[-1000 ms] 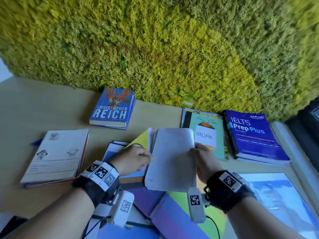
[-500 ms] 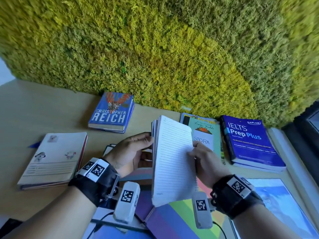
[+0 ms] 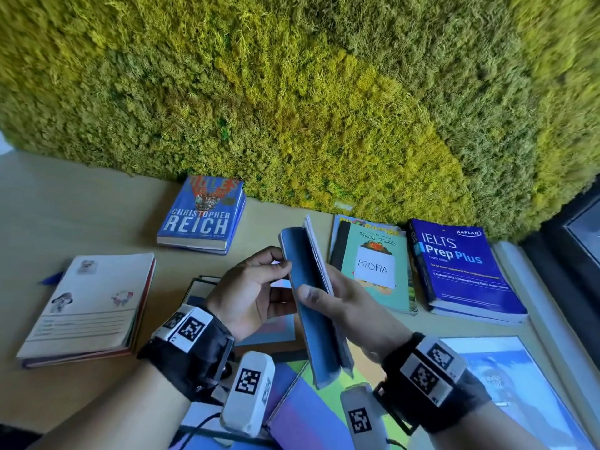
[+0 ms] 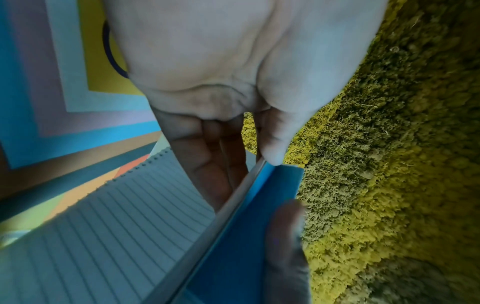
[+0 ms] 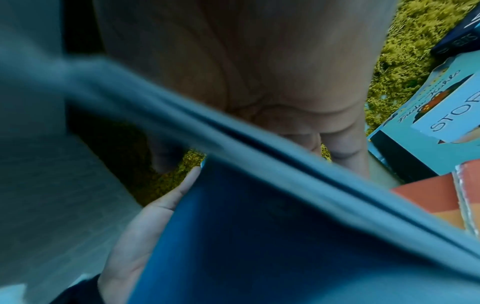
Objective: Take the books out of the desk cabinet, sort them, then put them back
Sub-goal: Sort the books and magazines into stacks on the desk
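Observation:
Both hands hold a thin blue notebook (image 3: 313, 326) on edge above the desk, almost closed, a few white pages showing at its top. My left hand (image 3: 281, 259) pinches the blue cover's far corner; the left wrist view shows the thumb (image 4: 272, 156) on the cover (image 4: 233, 246) and lined pages (image 4: 103, 226) beside the fingers. My right hand (image 3: 317, 292) grips the notebook from the right, thumb on the cover, fingers hidden behind the pages. In the right wrist view the blue cover (image 5: 259, 236) fills the frame.
On the desk (image 3: 65, 206) lie a Christopher Reich book (image 3: 201, 219), a Frida Kahlo book labelled STORA (image 3: 373, 264), an IELTS Prep Plus book (image 3: 461, 267), a white notebook (image 3: 87, 306), colourful books (image 3: 311, 417) under my hands and a blue picture book (image 3: 506, 384). A moss wall (image 3: 292, 92) stands behind.
The notebook was open on its lined pages; the blue cover has since swung over them. My left hand moved from behind the notebook to the cover's edge. The notebook now stands more upright.

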The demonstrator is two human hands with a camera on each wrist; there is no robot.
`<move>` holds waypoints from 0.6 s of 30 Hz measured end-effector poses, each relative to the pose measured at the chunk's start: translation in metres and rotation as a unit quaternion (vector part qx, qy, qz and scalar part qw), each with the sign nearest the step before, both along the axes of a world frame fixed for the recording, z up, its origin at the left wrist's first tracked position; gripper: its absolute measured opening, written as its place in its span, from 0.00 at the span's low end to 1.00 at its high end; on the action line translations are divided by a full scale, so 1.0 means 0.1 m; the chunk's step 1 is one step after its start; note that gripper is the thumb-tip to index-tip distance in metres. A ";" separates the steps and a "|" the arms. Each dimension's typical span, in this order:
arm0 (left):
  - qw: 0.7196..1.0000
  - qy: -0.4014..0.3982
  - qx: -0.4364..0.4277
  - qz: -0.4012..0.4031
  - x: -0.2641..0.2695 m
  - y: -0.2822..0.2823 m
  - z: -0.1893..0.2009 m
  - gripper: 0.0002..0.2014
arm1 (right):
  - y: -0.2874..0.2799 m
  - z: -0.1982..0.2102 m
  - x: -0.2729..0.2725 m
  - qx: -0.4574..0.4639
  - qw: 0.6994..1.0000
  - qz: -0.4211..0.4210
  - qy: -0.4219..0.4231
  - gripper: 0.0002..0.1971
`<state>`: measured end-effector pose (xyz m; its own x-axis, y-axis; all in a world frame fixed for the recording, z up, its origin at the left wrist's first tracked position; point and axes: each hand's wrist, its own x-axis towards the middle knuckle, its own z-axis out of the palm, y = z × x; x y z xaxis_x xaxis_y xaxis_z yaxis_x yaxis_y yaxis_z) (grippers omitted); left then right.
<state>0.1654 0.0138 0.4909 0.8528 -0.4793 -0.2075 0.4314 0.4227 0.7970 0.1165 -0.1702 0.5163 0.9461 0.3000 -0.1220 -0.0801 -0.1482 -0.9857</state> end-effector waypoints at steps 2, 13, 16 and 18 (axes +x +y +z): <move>1.000 -0.003 0.016 0.006 -0.01 -0.01 0.00 0.14 | 0.00 -0.03 0.04 -0.019 1.000 -0.001 0.006 0.16; 0.867 -0.193 0.389 0.244 0.38 0.65 0.04 0.23 | -0.51 0.26 0.24 0.263 0.911 -0.287 0.134 0.12; 0.725 -0.357 0.534 0.248 0.27 0.62 0.05 0.28 | -0.42 0.37 0.22 0.318 0.900 -0.280 0.103 0.17; 0.702 -0.394 0.534 0.260 0.19 0.58 0.08 0.27 | -0.28 0.47 0.21 0.332 0.904 -0.252 0.094 0.16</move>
